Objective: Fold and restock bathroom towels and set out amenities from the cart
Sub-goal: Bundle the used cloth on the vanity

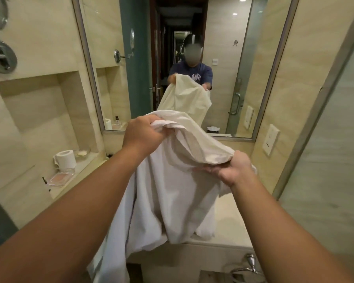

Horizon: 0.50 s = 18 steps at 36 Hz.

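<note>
White towel [172, 197] held up in front of wall mirror [192, 58], left hand [143, 135] fingers clenched on bunched top edge, right hand [231, 170] pinching opposite edge, lower folds draped over stone counter [233, 217], toilet roll [65, 159] in wall niche at left.

One towel [172, 193], two hands [143, 135] [231, 170], one toilet roll [65, 159], one mirror [223, 27].

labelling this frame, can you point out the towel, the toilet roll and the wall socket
towel [168, 201]: head view, middle of the hanging cloth
toilet roll [65, 159]: head view, its outer side
wall socket [271, 139]: head view, middle of its faceplate
</note>
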Available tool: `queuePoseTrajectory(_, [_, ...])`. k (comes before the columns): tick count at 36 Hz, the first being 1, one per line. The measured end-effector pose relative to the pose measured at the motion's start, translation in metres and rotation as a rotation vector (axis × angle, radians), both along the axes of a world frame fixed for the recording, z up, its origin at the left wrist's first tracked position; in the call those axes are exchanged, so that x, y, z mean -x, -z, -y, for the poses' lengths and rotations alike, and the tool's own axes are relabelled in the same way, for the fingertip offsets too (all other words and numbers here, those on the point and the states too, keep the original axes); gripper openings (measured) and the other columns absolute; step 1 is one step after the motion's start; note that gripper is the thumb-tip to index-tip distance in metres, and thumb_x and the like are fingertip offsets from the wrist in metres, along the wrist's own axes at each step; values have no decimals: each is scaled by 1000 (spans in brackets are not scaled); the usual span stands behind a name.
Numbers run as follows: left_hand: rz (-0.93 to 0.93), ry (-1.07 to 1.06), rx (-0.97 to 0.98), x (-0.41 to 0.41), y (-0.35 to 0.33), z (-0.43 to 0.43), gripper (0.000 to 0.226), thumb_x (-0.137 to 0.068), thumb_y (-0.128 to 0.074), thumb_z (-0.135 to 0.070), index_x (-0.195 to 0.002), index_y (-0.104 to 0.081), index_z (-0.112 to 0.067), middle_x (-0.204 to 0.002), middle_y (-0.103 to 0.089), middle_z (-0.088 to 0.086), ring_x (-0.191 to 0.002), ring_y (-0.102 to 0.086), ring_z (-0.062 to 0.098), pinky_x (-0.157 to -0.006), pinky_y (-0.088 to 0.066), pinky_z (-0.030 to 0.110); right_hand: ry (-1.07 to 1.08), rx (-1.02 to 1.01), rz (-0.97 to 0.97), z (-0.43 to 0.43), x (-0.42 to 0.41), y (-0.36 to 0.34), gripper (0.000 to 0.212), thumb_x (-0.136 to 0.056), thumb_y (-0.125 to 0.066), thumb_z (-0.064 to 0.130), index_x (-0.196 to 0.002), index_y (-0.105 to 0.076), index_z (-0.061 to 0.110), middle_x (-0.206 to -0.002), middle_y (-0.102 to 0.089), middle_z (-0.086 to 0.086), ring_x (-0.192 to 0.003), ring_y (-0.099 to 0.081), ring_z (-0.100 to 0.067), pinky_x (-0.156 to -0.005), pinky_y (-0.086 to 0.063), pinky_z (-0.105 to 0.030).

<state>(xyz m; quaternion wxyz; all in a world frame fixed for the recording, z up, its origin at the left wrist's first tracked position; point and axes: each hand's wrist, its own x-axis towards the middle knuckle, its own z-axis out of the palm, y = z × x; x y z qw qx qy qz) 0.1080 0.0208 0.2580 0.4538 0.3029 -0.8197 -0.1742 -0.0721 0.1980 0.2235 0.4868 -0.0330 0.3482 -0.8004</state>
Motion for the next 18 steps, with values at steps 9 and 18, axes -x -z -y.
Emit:
queuePoseTrajectory(9, [673,-368,38,-16,62,52,22,-92,-69,-26,-114,-73,-22,-93,-67,1,-77,-60,23,-66,-53,34,396,414,85,25,29,-57,47,-113,-32,37,-109,-57,-2,-105,-65,-26,-99,-62,-44,-101,-46,-60])
queuePoseTrajectory(18, [388,-396,-461,-50,126,91,36,-91,-54,-7,-117,-74,-19,-98,-66,13,-92,-60,38,-72,-44,34,505,364,100,25,55,-44,43,-111,-40,37,-127,-56,0,-125,-65,-22,-120,-61,-38,-110,-45,-55])
